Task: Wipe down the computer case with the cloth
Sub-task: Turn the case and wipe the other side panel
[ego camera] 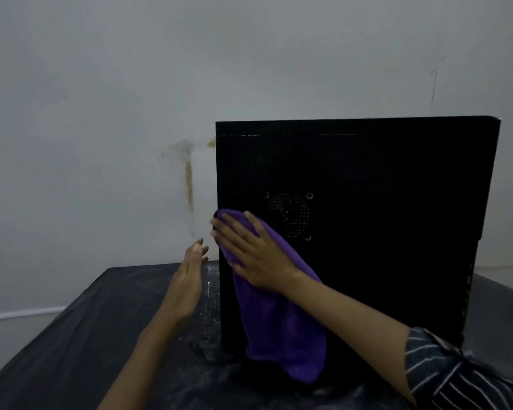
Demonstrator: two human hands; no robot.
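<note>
A black computer case (pixel 382 202) stands upright on a dark-covered table, its side panel with a round fan grille facing me. A purple cloth (pixel 282 327) hangs down the panel's lower left part. My right hand (pixel 252 250) presses the cloth's upper end flat against the panel near its left edge, fingers straight and spread. My left hand (pixel 187 279) hovers just left of the case with straight fingers, holding nothing and apart from the case.
The table (pixel 80 341) has a black sheet with pale dust or specks near the case's base. A grey-white wall with a brown stain rises behind. A white cable runs along the wall at the left.
</note>
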